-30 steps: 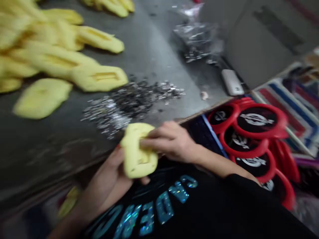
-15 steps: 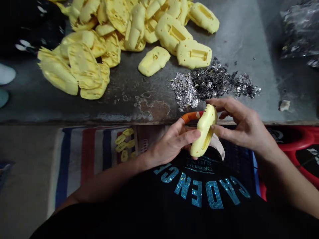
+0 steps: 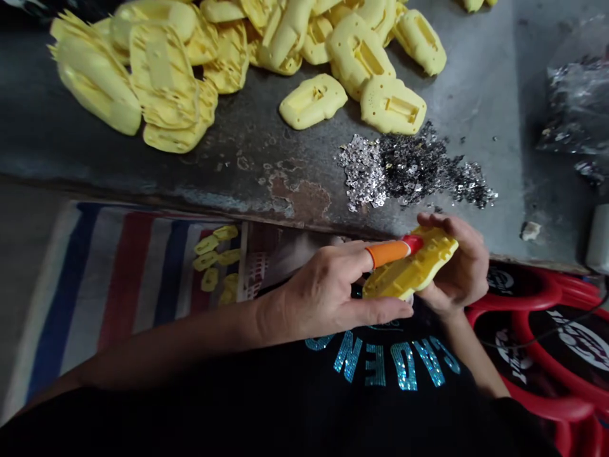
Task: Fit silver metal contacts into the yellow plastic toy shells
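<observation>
Both my hands hold one yellow plastic shell (image 3: 409, 273) just in front of the table edge. My right hand (image 3: 459, 266) cups it from the right, fingers wrapped round it. My left hand (image 3: 333, 292) grips it from the left; its index finger wears an orange rubber cot and presses on the shell's top. A heap of small silvery metal pieces (image 3: 409, 168) lies on the grey table (image 3: 266, 171) just beyond my hands. A big pile of the same yellow shells (image 3: 214, 57) fills the far left of the table.
A striped woven sack (image 3: 118, 266) with several small yellow parts (image 3: 214, 260) sits below the table on the left. Red-rimmed round items (image 3: 547, 336) are stacked at the lower right. A clear plastic bag (image 3: 575, 101) lies at the table's right side.
The shell has turned from upright to lying flat between my hands. My left index finger now presses on its top, and my right hand wraps it more closely. The camera has tilted.
</observation>
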Demonstrator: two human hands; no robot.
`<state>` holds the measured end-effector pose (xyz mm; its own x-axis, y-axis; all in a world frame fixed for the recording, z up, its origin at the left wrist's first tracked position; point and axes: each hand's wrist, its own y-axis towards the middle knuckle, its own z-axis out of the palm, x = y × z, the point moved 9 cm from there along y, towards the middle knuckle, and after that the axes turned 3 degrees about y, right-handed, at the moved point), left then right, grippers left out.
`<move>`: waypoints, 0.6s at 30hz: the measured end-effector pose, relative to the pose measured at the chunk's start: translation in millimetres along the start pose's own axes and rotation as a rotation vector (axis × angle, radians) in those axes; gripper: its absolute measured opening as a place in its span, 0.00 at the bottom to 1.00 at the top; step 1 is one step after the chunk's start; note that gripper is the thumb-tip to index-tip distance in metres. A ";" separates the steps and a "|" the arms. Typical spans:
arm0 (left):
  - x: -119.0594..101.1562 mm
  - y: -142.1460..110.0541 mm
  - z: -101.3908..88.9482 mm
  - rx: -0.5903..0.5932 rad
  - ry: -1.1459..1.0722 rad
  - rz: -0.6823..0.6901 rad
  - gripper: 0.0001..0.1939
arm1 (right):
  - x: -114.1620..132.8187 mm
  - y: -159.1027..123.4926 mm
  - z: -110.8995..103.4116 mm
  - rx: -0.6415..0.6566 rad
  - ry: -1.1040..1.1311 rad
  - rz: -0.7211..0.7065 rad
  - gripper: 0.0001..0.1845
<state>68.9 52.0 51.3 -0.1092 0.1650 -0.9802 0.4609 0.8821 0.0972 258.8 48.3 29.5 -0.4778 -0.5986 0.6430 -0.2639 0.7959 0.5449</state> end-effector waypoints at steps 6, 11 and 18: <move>-5.6 3.7 -0.7 -0.053 -0.083 0.039 0.20 | 13.6 3.5 -15.3 -0.315 -0.003 -0.094 0.37; 3.5 3.9 -8.7 -0.105 -0.203 0.001 0.18 | 27.6 14.4 -14.8 -0.296 -0.031 -0.131 0.41; 54.1 -66.6 -87.7 -0.436 -0.217 -0.205 0.15 | 32.1 89.8 18.7 0.175 -0.051 -0.208 0.43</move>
<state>-44.9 40.9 6.9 0.0476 -0.0844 -0.9953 0.0347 0.9960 -0.0828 204.1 102.3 89.0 -0.4389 -0.7490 0.4964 -0.4993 0.6626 0.5582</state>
